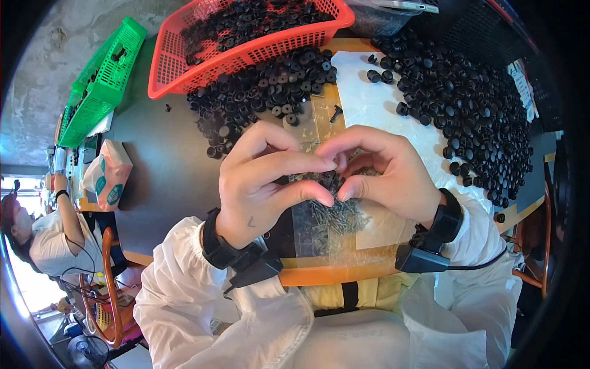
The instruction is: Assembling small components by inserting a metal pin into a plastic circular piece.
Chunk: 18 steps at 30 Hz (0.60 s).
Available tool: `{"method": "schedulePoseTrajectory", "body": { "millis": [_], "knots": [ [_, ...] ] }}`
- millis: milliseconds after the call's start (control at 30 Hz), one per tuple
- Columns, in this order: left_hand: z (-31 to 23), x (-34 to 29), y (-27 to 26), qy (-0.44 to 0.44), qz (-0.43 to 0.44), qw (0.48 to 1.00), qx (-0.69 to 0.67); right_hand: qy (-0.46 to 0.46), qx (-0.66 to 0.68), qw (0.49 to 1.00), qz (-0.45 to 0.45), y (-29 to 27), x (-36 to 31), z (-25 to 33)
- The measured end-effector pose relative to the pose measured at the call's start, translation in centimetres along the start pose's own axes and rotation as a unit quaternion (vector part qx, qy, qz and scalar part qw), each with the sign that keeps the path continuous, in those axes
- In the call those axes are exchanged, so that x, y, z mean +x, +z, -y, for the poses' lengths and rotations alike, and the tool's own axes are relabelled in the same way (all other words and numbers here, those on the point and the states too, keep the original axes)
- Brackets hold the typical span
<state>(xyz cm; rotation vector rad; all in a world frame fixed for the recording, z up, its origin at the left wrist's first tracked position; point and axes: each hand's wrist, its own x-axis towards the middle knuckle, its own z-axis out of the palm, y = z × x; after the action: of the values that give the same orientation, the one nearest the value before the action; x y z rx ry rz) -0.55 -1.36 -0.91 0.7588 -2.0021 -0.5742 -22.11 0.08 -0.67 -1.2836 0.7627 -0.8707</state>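
My left hand (264, 181) and my right hand (390, 175) meet at the middle of the table, thumbs and fingertips pinched together. What they pinch is mostly hidden; only something small and dark shows between the fingers. Right below them lies a heap of small metal screws (340, 216) on a clear plastic sheet. Beyond my hands are loose black round parts with centre holes (286, 77). To the right, many black round caps (473, 114) spread over a white sheet (369, 104). A small black piece (336, 113) lies alone past my fingers.
A red basket (246, 58) full of black parts stands at the back. At the far left are a green basket (101, 83) and a tissue pack (114, 175). Another person (55, 237) sits to the left, near a wooden chair (107, 289). A clear container (381, 18) sits at the back.
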Motion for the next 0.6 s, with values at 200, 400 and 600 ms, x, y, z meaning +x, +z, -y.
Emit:
{"method": "schedulePoseTrajectory", "body": {
  "millis": [200,400,600],
  "knots": [
    [-0.35,0.17,-0.18,0.032,0.007,0.999,0.024,-0.108,-0.101,0.987,0.064,-0.48,0.09,-0.27],
    [-0.69,-0.18,-0.14,0.027,0.015,0.999,0.026,-0.040,-0.017,0.996,0.073,-0.55,-0.03,-0.22],
    [-0.67,-0.09,-0.06,0.066,0.023,0.996,0.057,-0.063,-0.039,0.997,0.028,-0.16,-0.12,-0.20]
  ]
}}
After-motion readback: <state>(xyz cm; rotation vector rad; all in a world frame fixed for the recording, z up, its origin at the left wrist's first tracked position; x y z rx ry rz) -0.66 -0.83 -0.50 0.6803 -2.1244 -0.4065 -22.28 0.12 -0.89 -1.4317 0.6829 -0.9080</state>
